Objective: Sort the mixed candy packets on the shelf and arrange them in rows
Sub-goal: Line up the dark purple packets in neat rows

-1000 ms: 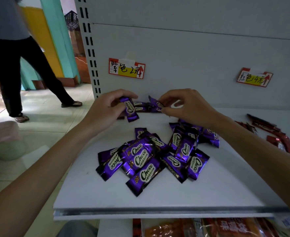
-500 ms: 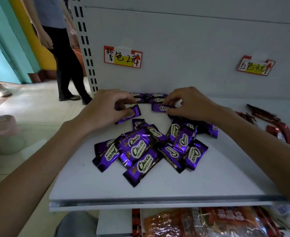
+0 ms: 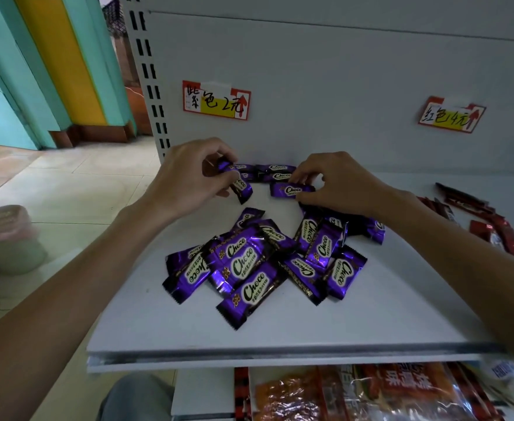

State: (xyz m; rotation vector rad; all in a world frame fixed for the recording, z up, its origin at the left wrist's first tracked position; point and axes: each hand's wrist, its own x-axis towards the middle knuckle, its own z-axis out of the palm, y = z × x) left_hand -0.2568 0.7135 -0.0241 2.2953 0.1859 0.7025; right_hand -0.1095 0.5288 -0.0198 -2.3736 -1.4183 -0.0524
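The left hand [image 3: 189, 180] is clamped on a tilted purple packet [image 3: 243, 189], thumb and fingertips pinching its upper end so it hangs slanted just above the shelf [image 3: 280, 326]. The right hand [image 3: 340, 183] curls down onto a flat purple packet [image 3: 290, 189], pinching its right end where it lies level on the shelf. Between the two hands, just beyond their fingertips, short rows of purple packets [image 3: 275, 172] sit against the back panel. Nearer the person than both hands lies a loose pile of purple packets [image 3: 258, 262], overlapping at mixed angles. Well off to the right of the right hand lie red packets [image 3: 498, 235].
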